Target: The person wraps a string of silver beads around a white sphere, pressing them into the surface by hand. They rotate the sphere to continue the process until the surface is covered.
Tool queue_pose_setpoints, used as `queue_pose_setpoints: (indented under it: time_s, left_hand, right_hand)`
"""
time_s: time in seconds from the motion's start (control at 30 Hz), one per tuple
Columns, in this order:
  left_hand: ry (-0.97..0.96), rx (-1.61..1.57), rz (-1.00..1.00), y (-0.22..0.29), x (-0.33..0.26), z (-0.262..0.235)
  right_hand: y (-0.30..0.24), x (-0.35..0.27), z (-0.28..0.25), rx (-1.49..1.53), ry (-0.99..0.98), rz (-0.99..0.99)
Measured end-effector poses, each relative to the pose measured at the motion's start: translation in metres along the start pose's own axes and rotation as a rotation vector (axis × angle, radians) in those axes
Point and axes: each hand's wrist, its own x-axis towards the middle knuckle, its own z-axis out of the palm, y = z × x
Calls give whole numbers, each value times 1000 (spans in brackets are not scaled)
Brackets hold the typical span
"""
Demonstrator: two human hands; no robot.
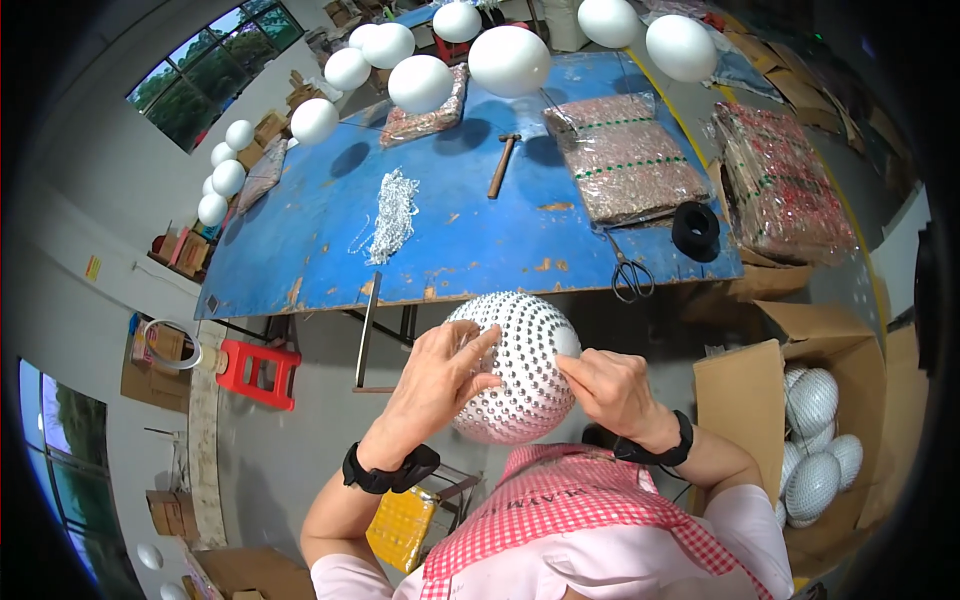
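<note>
A white ball (pixel 513 400) covered in rows of silver beads is in front of my chest, at the table's near edge. A smooth white patch without beads (pixel 567 342) shows on its right side. My left hand (pixel 440 368) holds the ball from the left, its fingers spread over the beads. At the edge of the bare patch my right hand (pixel 612 388) is closed in a pinch against the ball. What lies between those fingertips is too small to make out. On the blue table (pixel 310 235) beyond, a bundle of silver bead strings (pixel 394 215) lies loose.
A hammer (pixel 503 167), scissors (pixel 631 275), a black tape roll (pixel 695 231) and plastic-wrapped packs (pixel 630 165) lie on the table. Plain white balls (pixel 510 62) hang above its far side. At right stands a carton (pixel 738 405) of beaded balls; at left, a red stool (pixel 258 374).
</note>
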Motion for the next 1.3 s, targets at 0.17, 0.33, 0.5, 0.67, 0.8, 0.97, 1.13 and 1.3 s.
queue_pose_setpoints:
  time_s: [0.17,0.33,0.5,0.67,0.8,0.97,1.13,1.3]
  left_hand:
    - [65,-14,74,2,6,2]
    - [69,-23,43,-1,14,8]
    - [-6,-168,26,-8,14,15]
    - [-15,-23,64,4,20,20]
    - [1,147,6,23,13,31]
    - [86,240,-78,48,-2,39]
    - [150,289,-116,58,-14,50]
    - [168,332,-145,62,-20,53]
  right_hand:
    - [4,1,2,46,-8,70]
    - [12,0,6,67,19,120]
    - [15,1,4,99,6,167]
    - [22,1,7,146,-4,290]
    - [25,-2,5,140,-82,405]
    - [20,-9,9,278,-38,541]
    - [29,-16,17,883,-50,875]
    - [32,-14,7,1315,-214,1169]
